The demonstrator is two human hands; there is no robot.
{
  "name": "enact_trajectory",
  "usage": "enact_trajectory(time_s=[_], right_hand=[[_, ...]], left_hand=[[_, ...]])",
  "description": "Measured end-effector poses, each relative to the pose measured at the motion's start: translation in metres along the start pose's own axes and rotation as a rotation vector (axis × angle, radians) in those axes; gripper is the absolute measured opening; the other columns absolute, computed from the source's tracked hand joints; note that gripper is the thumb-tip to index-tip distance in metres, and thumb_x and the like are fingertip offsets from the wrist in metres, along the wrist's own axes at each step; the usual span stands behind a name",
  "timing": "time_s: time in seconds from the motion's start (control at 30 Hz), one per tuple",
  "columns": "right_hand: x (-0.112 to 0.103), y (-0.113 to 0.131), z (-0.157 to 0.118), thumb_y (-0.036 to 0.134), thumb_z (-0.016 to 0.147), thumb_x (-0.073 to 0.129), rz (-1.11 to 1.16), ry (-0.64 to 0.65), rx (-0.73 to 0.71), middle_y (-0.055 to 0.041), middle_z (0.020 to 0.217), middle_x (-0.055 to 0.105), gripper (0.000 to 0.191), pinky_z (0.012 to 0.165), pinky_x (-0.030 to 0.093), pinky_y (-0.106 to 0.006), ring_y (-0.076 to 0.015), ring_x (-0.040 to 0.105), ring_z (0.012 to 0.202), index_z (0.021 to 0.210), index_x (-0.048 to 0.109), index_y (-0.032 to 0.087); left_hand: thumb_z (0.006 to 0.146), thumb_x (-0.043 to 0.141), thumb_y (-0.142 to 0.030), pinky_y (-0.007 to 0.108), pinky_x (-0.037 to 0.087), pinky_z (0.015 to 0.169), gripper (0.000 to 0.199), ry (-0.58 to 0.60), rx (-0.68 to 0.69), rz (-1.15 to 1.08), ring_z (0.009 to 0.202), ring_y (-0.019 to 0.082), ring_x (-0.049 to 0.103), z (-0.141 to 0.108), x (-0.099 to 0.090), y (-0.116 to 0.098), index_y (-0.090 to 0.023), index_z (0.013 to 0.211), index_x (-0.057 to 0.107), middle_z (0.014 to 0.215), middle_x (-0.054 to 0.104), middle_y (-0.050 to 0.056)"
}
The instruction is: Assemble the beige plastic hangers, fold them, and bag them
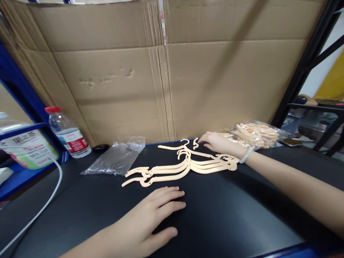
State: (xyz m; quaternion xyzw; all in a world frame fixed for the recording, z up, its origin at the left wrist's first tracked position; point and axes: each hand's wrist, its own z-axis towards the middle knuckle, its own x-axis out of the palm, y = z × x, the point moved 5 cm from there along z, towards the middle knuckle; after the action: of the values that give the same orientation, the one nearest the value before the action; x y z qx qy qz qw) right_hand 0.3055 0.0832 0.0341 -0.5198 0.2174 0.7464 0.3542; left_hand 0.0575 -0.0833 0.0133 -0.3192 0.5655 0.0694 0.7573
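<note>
At twelve o'clock on the dark surface [242, 215], my head view shows cream hangers [166, 177] overlapping, their arms spread sideways. Near one o'clock, my right hand [215, 142] has bent fingers beside a small hook [196, 146]; I cannot tell whether they grip anything. At seven, my left hand [147, 218] is palm down, released. A filled bag [254, 134] sits at two. I judge the step as handling loose hanger parts; the next move calls for a light fingertip pinch, without nudging the hangers.
</note>
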Motion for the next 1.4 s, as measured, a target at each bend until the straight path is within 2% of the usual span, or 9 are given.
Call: enact_trajectory(time_s=[0.23,0.47,0.77,0.83,0.9,1.0,1.17,1.27,1.4], right_hand=[[0.018,0.017,0.023,0.004,0.088,0.053,-0.113,0.118,-0.160,-0.0055,0.086,0.068,0.022,0.075,0.039,-0.029,-0.0193,0.058,0.088,0.088,0.070,0.018],[0.011,0.028,0.021,0.009,0.086,0.058,-0.176,0.080,-0.216,-0.0072,0.084,0.066,0.014,0.077,0.035,-0.032,-0.0198,0.054,0.085,0.077,0.066,0.016],[-0.022,0.022,0.004,0.016,0.090,0.046,-0.026,-0.352,0.024,-0.0081,0.083,0.067,0.017,0.073,0.045,-0.032,-0.0199,0.060,0.079,0.089,0.063,0.017],[-0.029,0.033,-0.003,0.022,0.091,0.047,0.138,-0.455,0.121,-0.0061,0.082,0.068,0.016,0.068,0.048,-0.029,-0.0177,0.062,0.074,0.090,0.062,0.018],[-0.030,0.048,-0.009,0.030,0.087,0.057,0.586,-0.507,0.252,-0.0042,0.079,0.069,0.012,0.065,0.050,-0.028,-0.0176,0.065,0.072,0.086,0.062,0.019],[-0.018,0.090,-0.010,0.036,0.080,0.066,1.082,-0.291,0.301,-0.0029,0.073,0.071,0.018,0.066,0.052,-0.029,-0.0180,0.068,0.071,0.081,0.059,0.019],[-0.003,0.150,-0.014,0.034,0.080,0.069,1.370,-0.009,0.231,-0.0048,0.077,0.073,0.020,0.071,0.052,-0.029,-0.0179,0.069,0.075,0.081,0.058,0.018],[-0.003,0.155,-0.014,0.037,0.081,0.069,1.296,0.037,0.180,-0.0040,0.077,0.072,0.022,0.066,0.050,-0.027,-0.0175,0.067,0.073,0.081,0.060,0.017],[-0.020,0.118,-0.008,0.035,0.088,0.060,0.750,-0.102,0.110,-0.0042,0.080,0.069,0.019,0.066,0.047,-0.029,-0.0179,0.062,0.073,0.083,0.068,0.019]], left_hand=[[0.089,0.057,-0.029,0.047,0.037,0.111,0.049,0.037,0.019,0.000,0.136,0.030,0.040,0.001,0.001,0.001,-0.030,0.137,0.050,0.146,0.048,0.007],[0.089,0.057,-0.028,0.048,0.035,0.111,0.049,0.030,0.047,-0.013,0.135,0.029,0.042,-0.002,0.002,0.000,-0.030,0.137,0.050,0.145,0.049,0.008],[0.089,0.056,-0.025,0.041,0.038,0.110,0.040,-0.007,-0.016,-0.146,0.130,0.026,0.047,-0.001,-0.002,-0.001,-0.027,0.129,0.056,0.137,0.057,0.007],[0.090,0.056,-0.025,0.039,0.039,0.108,0.039,-0.071,-0.079,-0.237,0.126,0.025,0.051,0.001,-0.002,0.004,-0.027,0.128,0.056,0.133,0.059,0.006],[0.089,0.057,-0.027,0.040,0.041,0.105,0.037,-0.162,-0.165,-0.366,0.119,0.025,0.055,0.003,0.000,0.011,-0.027,0.126,0.057,0.128,0.062,0.007],[0.087,0.062,-0.030,0.040,0.045,0.098,0.038,-0.324,-0.258,-0.689,0.104,0.024,0.062,0.009,0.003,0.022,-0.024,0.124,0.057,0.117,0.065,0.010],[0.079,0.074,-0.034,0.031,0.049,0.081,0.026,-0.618,-0.354,-1.089,0.087,0.019,0.061,0.015,0.002,0.032,-0.018,0.098,0.068,0.098,0.067,0.008],[0.078,0.074,-0.036,0.027,0.048,0.073,0.022,-0.689,-0.392,-1.119,0.075,0.015,0.058,0.013,0.001,0.035,-0.016,0.078,0.068,0.082,0.064,0.003],[0.080,0.071,-0.045,0.027,0.047,0.071,0.029,-0.645,-0.410,-1.175,0.069,0.013,0.057,0.012,0.004,0.036,-0.016,0.080,0.064,0.078,0.066,0.002]])
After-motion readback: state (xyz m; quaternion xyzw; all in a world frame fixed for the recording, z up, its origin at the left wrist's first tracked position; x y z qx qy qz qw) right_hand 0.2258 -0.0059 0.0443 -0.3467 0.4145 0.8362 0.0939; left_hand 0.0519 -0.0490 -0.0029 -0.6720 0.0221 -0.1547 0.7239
